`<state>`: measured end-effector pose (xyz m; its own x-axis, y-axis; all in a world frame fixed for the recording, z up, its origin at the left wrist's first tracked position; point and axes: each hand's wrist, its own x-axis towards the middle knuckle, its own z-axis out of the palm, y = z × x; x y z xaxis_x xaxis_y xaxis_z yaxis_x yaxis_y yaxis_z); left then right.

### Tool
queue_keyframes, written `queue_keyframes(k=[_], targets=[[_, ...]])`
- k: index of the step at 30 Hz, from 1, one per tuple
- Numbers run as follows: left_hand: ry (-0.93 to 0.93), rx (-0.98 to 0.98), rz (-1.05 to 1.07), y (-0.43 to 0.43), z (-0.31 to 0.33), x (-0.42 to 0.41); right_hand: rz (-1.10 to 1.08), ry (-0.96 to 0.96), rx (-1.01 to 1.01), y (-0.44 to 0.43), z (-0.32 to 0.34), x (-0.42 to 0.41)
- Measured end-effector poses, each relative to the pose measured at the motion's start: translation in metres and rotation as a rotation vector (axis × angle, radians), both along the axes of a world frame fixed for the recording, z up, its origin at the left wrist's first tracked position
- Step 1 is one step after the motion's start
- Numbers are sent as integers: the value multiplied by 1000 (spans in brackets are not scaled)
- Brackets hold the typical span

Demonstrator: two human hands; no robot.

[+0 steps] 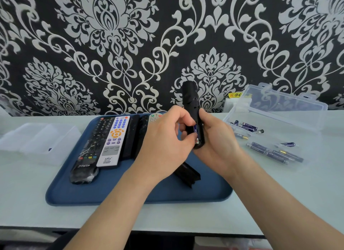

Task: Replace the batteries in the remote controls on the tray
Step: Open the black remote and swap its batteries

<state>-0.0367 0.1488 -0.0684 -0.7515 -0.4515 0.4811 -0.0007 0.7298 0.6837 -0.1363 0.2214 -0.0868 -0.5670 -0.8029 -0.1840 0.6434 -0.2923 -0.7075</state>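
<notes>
A black remote (190, 97) is held upright above the blue tray (130, 193), its open battery bay facing me. My right hand (216, 141) grips its lower half from the right. My left hand (167, 138) pinches a blue battery (195, 129) sitting in the bay. The loose black battery cover (188, 173) lies on the tray below my hands. Several other remotes lie side by side on the tray's left part, among them a black one (89, 152) and a white one (114, 139).
A clear plastic box (279, 108) with its lid open stands at the right, holding blue batteries (247, 126). More batteries (275, 152) lie loose on the table in front of it. A clear box (37, 141) sits at the left. The table's front edge is near me.
</notes>
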Motion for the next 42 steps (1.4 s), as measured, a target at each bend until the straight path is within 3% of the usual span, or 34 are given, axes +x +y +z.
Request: queue_keyframes(k=[6, 14, 17, 19, 22, 24, 29, 42], targets=[[-103, -162, -29, -7, 0, 2, 1, 12, 37, 1, 2, -2], [-88, -496, 33, -22, 3, 6, 256, 316, 166, 23, 29, -15], [-147, -329, 59, -27, 3, 8, 289, 644, 178, 29, 34, -14], [-64, -108, 124, -28, 1, 6, 125, 734, 191, 27, 31, -14], [71, 217, 115, -17, -6, -3, -79, 735, 207, 20, 26, -14], [71, 247, 72, -7, -12, -8, -86, 588, 144, 15, 24, -8], [18, 105, 94, -1, -16, -9, -90, 397, 152, 12, 24, -1], [34, -374, 180, -5, -27, -10, -205, 526, 171, 5, 14, 3]])
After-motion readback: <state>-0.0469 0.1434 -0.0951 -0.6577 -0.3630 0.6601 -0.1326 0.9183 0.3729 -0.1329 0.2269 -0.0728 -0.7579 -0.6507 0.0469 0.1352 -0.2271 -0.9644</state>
